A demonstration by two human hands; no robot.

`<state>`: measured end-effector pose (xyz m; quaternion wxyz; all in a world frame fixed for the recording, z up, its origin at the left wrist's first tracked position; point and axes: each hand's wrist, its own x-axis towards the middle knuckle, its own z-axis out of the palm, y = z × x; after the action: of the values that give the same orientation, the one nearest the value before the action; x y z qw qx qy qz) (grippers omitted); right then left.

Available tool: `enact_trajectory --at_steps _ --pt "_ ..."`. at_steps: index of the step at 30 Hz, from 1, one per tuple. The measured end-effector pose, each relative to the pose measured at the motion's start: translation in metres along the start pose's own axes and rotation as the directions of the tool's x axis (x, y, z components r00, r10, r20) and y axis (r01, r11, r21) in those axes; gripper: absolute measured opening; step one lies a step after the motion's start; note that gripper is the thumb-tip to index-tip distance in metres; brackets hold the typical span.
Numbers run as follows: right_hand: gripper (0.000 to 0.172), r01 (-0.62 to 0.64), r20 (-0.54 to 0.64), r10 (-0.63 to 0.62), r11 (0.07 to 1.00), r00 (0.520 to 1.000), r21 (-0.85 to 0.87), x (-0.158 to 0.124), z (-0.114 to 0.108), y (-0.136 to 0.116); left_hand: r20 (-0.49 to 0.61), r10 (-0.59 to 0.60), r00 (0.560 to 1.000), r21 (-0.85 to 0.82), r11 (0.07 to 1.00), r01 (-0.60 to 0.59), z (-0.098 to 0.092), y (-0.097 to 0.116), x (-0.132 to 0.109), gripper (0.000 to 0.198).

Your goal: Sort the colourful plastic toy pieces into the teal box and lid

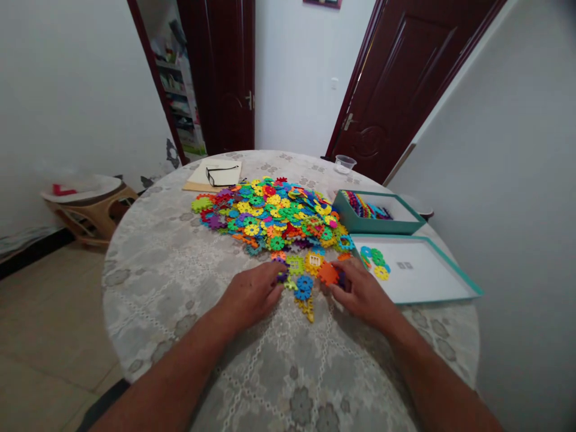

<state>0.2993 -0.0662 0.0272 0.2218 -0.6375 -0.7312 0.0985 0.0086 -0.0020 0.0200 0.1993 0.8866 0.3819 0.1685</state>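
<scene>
My left hand point(254, 294) has its fingers curled around a dark purple gear piece point(281, 276). Between thumb and fingers, my right hand point(357, 289) grips an orange square gear piece point(328, 274), and a dark purple bit shows by those fingers. Between the hands lie a lime green block with a white window point(296, 265) and a yellow block with a white window point(314, 261). Below them are blue flower-shaped discs point(303, 287) and a yellow pointed piece point(306, 309). Just beyond rises a big heap of colourful plastic gears and discs point(274, 210).
A teal box point(373, 225) with sorted pieces stands right of the heap. Nearer lies its upturned lid point(432, 276), with several discs point(380, 273) inside. Black glasses point(220, 174) rest on paper at the far left; a clear cup point(345, 164) stands at the back edge.
</scene>
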Motion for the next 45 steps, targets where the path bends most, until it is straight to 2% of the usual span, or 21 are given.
enact_trajectory --at_steps 2,4,7,9,11,13,15,17,19,23,26,32,36,40,45 --pt "0.041 0.055 -0.060 -0.055 0.998 0.997 -0.005 -0.001 0.008 0.000 -0.015 0.101 0.995 -0.065 0.993 -0.102 0.000 0.006 -0.002 0.036" --pt "0.044 0.113 -0.086 -0.108 0.993 0.990 0.043 -0.003 0.016 -0.006 -0.034 0.136 0.990 -0.132 0.981 -0.140 0.001 0.013 -0.002 0.038" --pt "0.050 0.189 -0.103 -0.176 0.973 0.979 0.134 -0.008 0.025 -0.023 -0.052 0.027 0.998 -0.281 0.959 -0.041 0.001 0.021 0.000 0.047" --pt "0.052 0.226 -0.086 -0.215 0.963 0.973 0.148 -0.012 0.030 -0.034 -0.001 -0.062 0.998 -0.387 0.920 0.057 0.000 0.023 0.002 0.048" --pt "0.051 0.260 -0.046 -0.256 0.954 0.966 0.151 -0.013 0.035 -0.040 0.054 -0.093 0.994 -0.441 0.891 0.107 -0.002 0.022 0.004 0.036" --pt "0.049 0.283 -0.029 -0.282 0.946 0.959 0.158 -0.012 0.038 -0.039 0.062 -0.100 0.993 -0.441 0.890 0.117 -0.005 0.020 0.004 0.023" --pt "0.045 0.266 -0.083 -0.257 0.957 0.963 0.119 -0.006 0.040 -0.030 0.081 -0.104 0.991 -0.413 0.902 0.129 -0.008 0.017 0.002 0.016" --pt "0.041 0.211 -0.174 -0.205 0.977 0.963 0.016 0.001 0.041 -0.018 0.127 -0.103 0.987 -0.380 0.914 0.144 -0.011 0.015 -0.001 0.012" --pt "0.041 0.171 -0.216 -0.189 0.980 0.958 -0.098 0.007 0.042 -0.007 0.179 -0.071 0.981 -0.366 0.921 0.134 -0.013 0.014 -0.004 0.010" --pt "0.047 0.157 -0.148 -0.194 0.960 0.970 -0.233 0.013 0.047 0.003 0.286 0.068 0.956 -0.393 0.918 0.052 -0.015 0.018 -0.011 0.008" --pt "0.045 0.116 -0.121 -0.151 0.959 0.981 -0.257 0.014 0.050 0.002 0.329 0.112 0.938 -0.385 0.923 0.025 -0.017 0.020 -0.013 0.008" --pt "0.023 0.120 -0.072 -0.148 0.946 0.986 -0.300 0.014 0.041 -0.007 0.300 0.121 0.946 -0.404 0.915 0.011 -0.015 0.017 -0.015 0.007" --pt "0.022 0.116 -0.078 -0.153 0.928 0.985 -0.355 0.015 0.037 -0.004 0.284 0.125 0.951 -0.401 0.916 0.000 -0.013 0.017 -0.016 0.007" --pt "0.025 0.046 -0.128 -0.106 0.915 0.986 -0.401 0.018 0.037 0.005 0.285 0.072 0.956 -0.381 0.924 0.044 -0.011 0.018 -0.015 0.008" --pt "0.027 0.023 -0.209 -0.097 0.944 0.973 -0.330 0.021 0.036 0.011 0.218 0.044 0.975 -0.370 0.928 0.041 -0.008 0.015 -0.014 0.010"
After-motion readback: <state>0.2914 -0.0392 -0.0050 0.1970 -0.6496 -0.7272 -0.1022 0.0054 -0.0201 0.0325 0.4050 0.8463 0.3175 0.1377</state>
